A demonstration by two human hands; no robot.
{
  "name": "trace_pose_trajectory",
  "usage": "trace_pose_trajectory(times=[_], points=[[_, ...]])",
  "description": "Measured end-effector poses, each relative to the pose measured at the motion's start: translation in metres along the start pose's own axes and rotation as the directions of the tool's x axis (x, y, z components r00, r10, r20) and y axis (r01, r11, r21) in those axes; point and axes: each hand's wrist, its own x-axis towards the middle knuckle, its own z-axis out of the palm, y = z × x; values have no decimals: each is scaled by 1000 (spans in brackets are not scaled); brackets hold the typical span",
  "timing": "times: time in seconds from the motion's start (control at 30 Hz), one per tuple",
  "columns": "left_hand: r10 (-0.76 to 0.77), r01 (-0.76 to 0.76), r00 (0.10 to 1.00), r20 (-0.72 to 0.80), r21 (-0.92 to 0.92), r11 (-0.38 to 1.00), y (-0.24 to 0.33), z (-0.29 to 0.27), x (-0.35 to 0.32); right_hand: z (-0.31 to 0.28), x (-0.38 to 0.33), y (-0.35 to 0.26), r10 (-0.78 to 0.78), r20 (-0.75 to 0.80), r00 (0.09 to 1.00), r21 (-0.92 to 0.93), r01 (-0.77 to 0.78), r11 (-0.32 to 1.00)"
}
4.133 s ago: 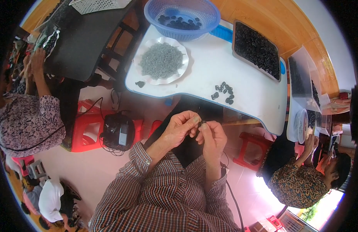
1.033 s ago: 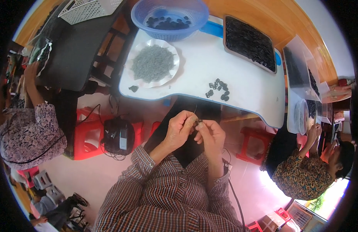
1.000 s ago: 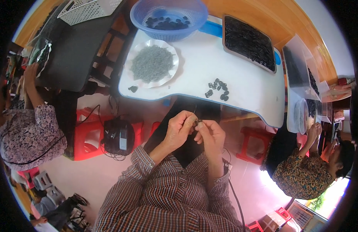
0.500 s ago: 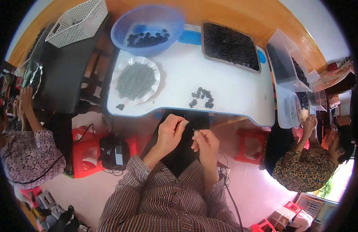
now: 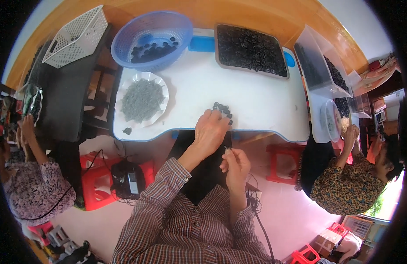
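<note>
My left hand [image 5: 210, 132] reaches over the front edge of the white table, its back turned up and its fingers bent down at a small cluster of black parts [image 5: 221, 108]. The hand covers part of that cluster and hides its own fingertips. Lower and to the right, my right hand [image 5: 237, 169] is closed in a pinch above my lap. A tiny, thin, shiny piece [image 5: 226, 148] shows at its thumb and forefinger, too small to name. On the table's left lies a white scalloped dish [image 5: 164, 103] heaped with small grey pieces [image 5: 143, 100].
A blue basin [image 5: 186, 28] with black parts stands at the back left, and a tray [image 5: 252, 48] full of black parts at the back right. One black piece [image 5: 127, 130] lies near the left edge. People work on both sides; a red stool [image 5: 285, 163] stands at right.
My left hand has moved from above my lap, forward and slightly right, to the black parts on the table. My right hand keeps its pinch in nearly the same place. The view has shifted slightly.
</note>
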Motion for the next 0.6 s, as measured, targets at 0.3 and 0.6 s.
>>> trace_pose_trajectory(times=[0.3, 0.6], points=[[19, -24, 998, 65, 79, 997, -9, 0, -9, 2, 5, 6, 31, -14, 999, 46, -30, 998], [32, -32, 999, 2, 5, 999, -8, -1, -12, 4, 4, 8, 31, -8, 999, 30, -31, 999]])
